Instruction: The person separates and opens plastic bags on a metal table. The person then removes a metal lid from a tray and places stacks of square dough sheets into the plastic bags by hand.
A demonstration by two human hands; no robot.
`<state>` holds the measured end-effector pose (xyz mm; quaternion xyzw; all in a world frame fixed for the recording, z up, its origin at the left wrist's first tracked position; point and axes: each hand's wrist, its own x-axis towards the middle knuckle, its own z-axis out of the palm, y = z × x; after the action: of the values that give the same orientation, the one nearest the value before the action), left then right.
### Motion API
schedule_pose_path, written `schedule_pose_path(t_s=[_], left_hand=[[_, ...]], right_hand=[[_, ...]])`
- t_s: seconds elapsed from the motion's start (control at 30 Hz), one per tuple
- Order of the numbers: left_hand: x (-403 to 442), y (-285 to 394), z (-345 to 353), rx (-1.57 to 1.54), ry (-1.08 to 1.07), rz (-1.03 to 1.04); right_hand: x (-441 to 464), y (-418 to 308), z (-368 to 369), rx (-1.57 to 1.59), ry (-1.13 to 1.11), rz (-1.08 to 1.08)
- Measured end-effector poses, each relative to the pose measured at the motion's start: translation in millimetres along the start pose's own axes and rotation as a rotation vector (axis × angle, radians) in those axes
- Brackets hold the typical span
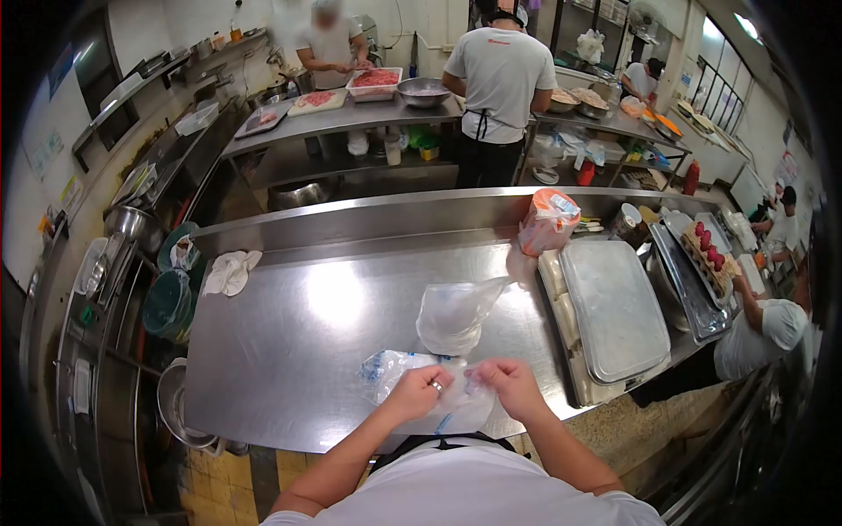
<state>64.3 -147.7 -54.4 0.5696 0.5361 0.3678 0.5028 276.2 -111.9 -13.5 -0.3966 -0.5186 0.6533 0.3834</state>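
Note:
Both hands are at the near edge of the steel table (289, 351), with a clear plastic bag (465, 410) between them. My left hand (419, 393), wearing a ring, is closed in a pinch on the bag's left side. The fingers of my right hand (511, 388) pinch its right side. Beneath and left of the left hand lies a crumpled clear plastic package with blue print (382, 368). Just beyond the hands rests a whitish translucent plastic bag (453, 317), its top bunched toward the right; its contents cannot be made out.
A white cloth (231, 273) lies at the left. On the right are an orange-and-white wrapped roll (550, 221), a lidded tray (614, 307) and metal trays (693, 289). A co-worker (761, 340) stands beyond them; others work at the back counter (324, 121).

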Motion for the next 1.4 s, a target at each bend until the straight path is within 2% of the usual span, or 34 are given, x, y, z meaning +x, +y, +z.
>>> schedule_pose_path(t_s=[0.1, 0.2, 0.3, 0.4, 0.5, 0.57, 0.63, 0.7, 0.77, 0.83, 0.87, 0.9, 0.93, 1.0, 1.03, 1.07, 1.13, 1.17, 1.23, 1.3, 1.4], left_hand=[[5, -25, 9, -0.113, 0.080, 0.075], [19, -23, 1, -0.625, 0.257, 0.007], [12, -2, -29, -0.704, -0.214, -0.166], [8, 8, -30, -0.124, -0.446, 0.038], [25, 13, -56, -0.235, -0.347, 0.030], [48, 29, -74, -0.504, -0.094, 0.092], [71, 69, -83, -0.616, 0.179, -0.095], [93, 60, -79, -0.448, 0.311, -0.127], [121, 17, -73, -0.319, 0.408, -0.185], [156, -81, -61, -0.383, 0.386, -0.232], [168, -133, -52, -0.484, 0.359, -0.201], [174, -161, -49, -0.542, 0.336, -0.186], [159, -134, -43, -0.906, 0.302, -0.345], [150, -103, -42, -0.681, 0.372, -0.335], [152, -95, -45, -0.565, 0.402, -0.319], [153, -94, -47, -0.577, 0.375, -0.315], [147, -102, -49, -0.604, 0.318, -0.317], [139, -97, -50, -0.585, 0.340, -0.199], [114, -72, -53, -0.540, 0.383, 0.036], [95, -61, -61, -0.400, 0.342, 0.154], [96, -68, -50, 0.018, 0.314, 0.279]], right_hand=[[4, 3, -12, 0.369, -0.052, 0.301], [1, 1, -15, 0.318, -0.187, 0.428], [9, 0, -28, 0.342, -0.159, 0.324], [28, -23, -54, 0.446, -0.180, 0.107], [44, -50, -61, 0.404, -0.146, 0.160], [68, -65, -63, 0.375, -0.088, 0.094], [96, -78, -55, 0.311, 0.007, 0.097], [125, -77, -37, 0.214, 0.141, 0.163], [160, -15, -47, -0.166, 0.235, 0.111], [172, 47, -50, -0.067, 0.265, 0.165], [179, 81, -52, -0.018, 0.279, 0.195], [194, 128, -65, -0.086, 0.344, 0.117], [209, 180, -85, -0.156, 0.405, 0.045], [197, 167, -84, -0.389, 0.373, -0.070], [201, 171, -90, -0.325, 0.330, -0.017], [201, 173, -97, -0.261, 0.289, 0.040], [196, 160, -101, -0.349, 0.209, 0.179], [188, 116, -94, -0.501, 0.168, 0.253], [164, 61, -80, -0.615, 0.115, 0.186], [135, 40, -72, -0.529, 0.094, -0.069], [124, 12, -44, -0.652, -0.101, -0.409]])
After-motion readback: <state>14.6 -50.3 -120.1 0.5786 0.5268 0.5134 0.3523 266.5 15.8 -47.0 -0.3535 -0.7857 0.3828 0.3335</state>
